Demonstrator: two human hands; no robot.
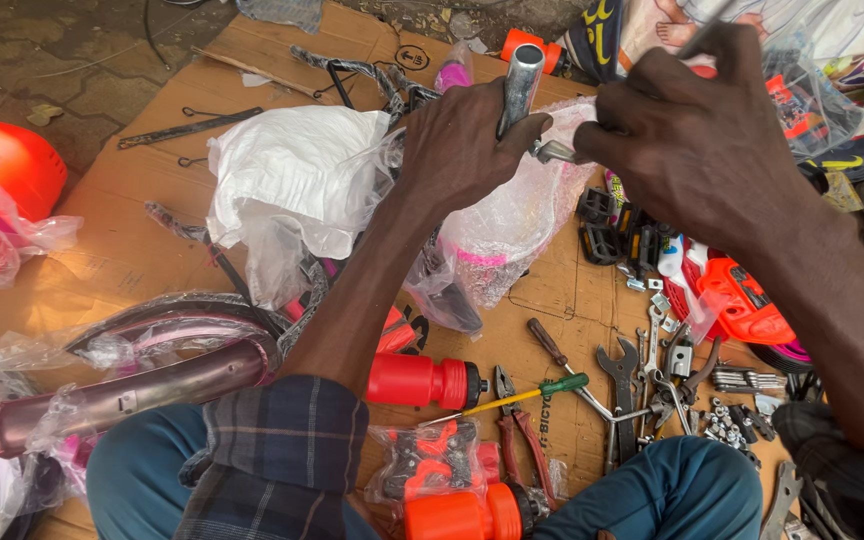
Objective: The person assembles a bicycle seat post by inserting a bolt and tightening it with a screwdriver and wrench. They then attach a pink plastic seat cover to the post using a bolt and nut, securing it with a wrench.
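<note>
My left hand (462, 145) is wrapped around an upright shiny metal tube (521, 82), part of a bicycle piece covered in clear and pink plastic wrap (512, 235). My right hand (697, 140) is closed on a thin metal tool whose end (702, 38) sticks up past my fingers. It works at a small metal clamp fitting (555, 152) on the side of the tube, just right of my left hand. Both forearms reach forward over a flattened cardboard sheet (142, 250).
On the cardboard lie spanners (624, 385), pliers (522, 430), a green-handled screwdriver (527, 397), loose nuts (727, 425), black pedals (607, 225), red-orange bottles (417, 381), white plastic wrap (292, 170), and a plastic-wrapped pink frame tube (122, 395). An orange helmet-like shell (7, 160) sits left.
</note>
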